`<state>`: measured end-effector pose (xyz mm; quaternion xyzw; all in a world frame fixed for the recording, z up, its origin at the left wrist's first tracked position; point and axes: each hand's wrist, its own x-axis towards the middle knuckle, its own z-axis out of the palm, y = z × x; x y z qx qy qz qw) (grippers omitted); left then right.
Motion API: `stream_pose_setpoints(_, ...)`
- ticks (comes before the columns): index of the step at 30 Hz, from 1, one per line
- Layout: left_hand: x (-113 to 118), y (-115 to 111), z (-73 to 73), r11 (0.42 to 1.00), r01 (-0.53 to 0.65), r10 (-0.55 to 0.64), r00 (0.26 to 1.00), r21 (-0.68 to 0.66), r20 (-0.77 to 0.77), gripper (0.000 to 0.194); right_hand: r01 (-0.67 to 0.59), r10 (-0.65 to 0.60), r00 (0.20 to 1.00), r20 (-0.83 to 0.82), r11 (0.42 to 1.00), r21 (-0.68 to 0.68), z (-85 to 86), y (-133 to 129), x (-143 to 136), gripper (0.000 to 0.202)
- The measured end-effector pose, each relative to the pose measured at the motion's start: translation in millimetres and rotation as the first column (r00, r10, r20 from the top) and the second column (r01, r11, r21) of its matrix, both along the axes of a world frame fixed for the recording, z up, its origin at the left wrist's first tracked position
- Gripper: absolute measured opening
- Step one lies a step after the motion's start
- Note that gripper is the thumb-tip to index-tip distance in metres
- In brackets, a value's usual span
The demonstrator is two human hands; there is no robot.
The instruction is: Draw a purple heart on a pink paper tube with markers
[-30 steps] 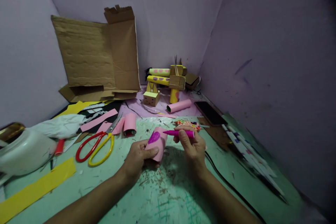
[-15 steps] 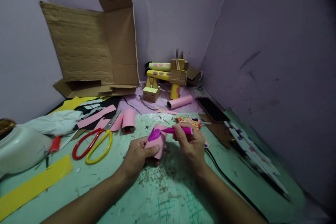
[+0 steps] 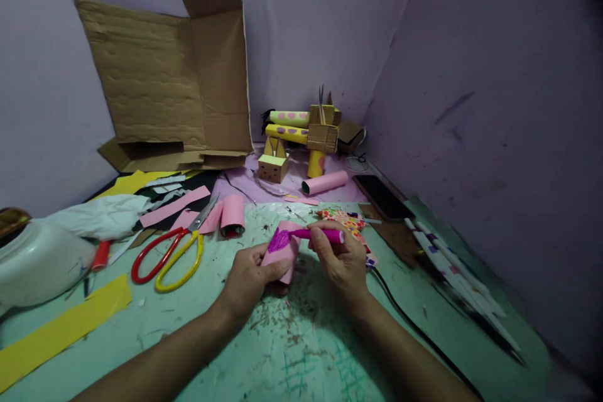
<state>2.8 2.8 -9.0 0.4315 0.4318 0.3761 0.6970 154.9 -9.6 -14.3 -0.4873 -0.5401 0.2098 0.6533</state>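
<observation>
My left hand (image 3: 249, 279) holds a pink paper-covered tube (image 3: 283, 252) between thumb and fingers, tilted above the green table. A purple scribbled patch covers the upper left part of the tube. In my right hand (image 3: 342, 264) is a magenta marker (image 3: 325, 235), its tip at the tube's upper part beside the purple patch. Another short pink tube (image 3: 232, 213) stands behind my left hand. Scissors (image 3: 181, 251) with one red and one yellow handle lie open to the left, their blades by pink paper strips.
A white rounded container (image 3: 42, 260) and a yellow strip (image 3: 66, 333) are at left. Behind are cardboard (image 3: 155, 75), a small cardboard box with a drawn face (image 3: 273, 167) and a pink roll (image 3: 325, 183). A phone (image 3: 382, 197), several markers (image 3: 455, 276) and a black cable (image 3: 409, 323) lie right.
The whole view has shifted slightly. Both hands keep hold of the tube and marker, and the marker tip remains near the same part of the tube.
</observation>
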Motion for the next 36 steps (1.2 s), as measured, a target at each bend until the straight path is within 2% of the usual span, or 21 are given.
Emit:
stream_pose_setpoints(20,0.7,0.1,0.8,1.0,-0.005,0.005,1.0,-0.01,0.012,0.027,0.022,-0.021,0.999,0.033,1.0,-0.008,-1.1,0.6,0.8,0.013)
stream_pose_setpoints(36,-0.4,0.6,-0.3,1.0,0.001,-0.001,1.0,0.01,0.023,0.028,0.027,-0.028,0.997,0.066,0.999,0.024,6.2,-0.7,-0.9,0.012)
